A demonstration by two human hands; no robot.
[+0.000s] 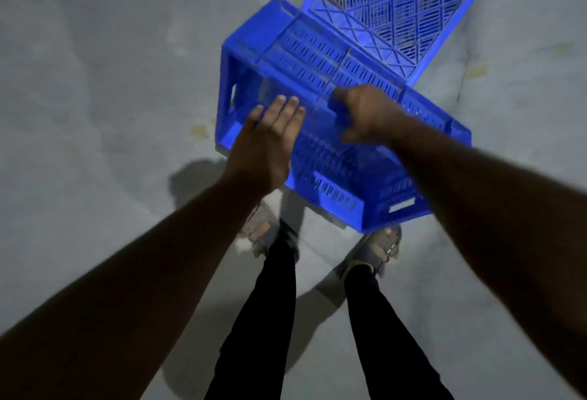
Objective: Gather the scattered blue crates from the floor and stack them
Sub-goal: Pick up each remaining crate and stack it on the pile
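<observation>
The person stands over a blue crate (286, 62) held above the grey floor (95, 97), in front of their sandalled feet. The crate is tilted, slotted side wall facing up, one handle slot showing on each visible end wall. The right hand (365, 113) is clamped on this crate, fingers curled around a raised rib or edge on the upper wall. The left hand (270, 142) is flat, fingers extended and together, over the near-left part of the same wall; contact cannot be confirmed, as the frame is motion-blurred.

A second crate (413, 2) lies beyond the first on the floor, its lattice base panel facing the camera. The two crates overlap in view; whether they touch cannot be determined.

Step in hand, by judgement: carrying or re-orienting one gathered crate, with the load on the right hand alone.

The next move calls for:
- closing the left hand on a rim or handle slot to share the load;
- rotating the crate until its open side faces up;
- aligning its base with the rim of the crate that serves as the stack.

No completed stack is visible.
</observation>
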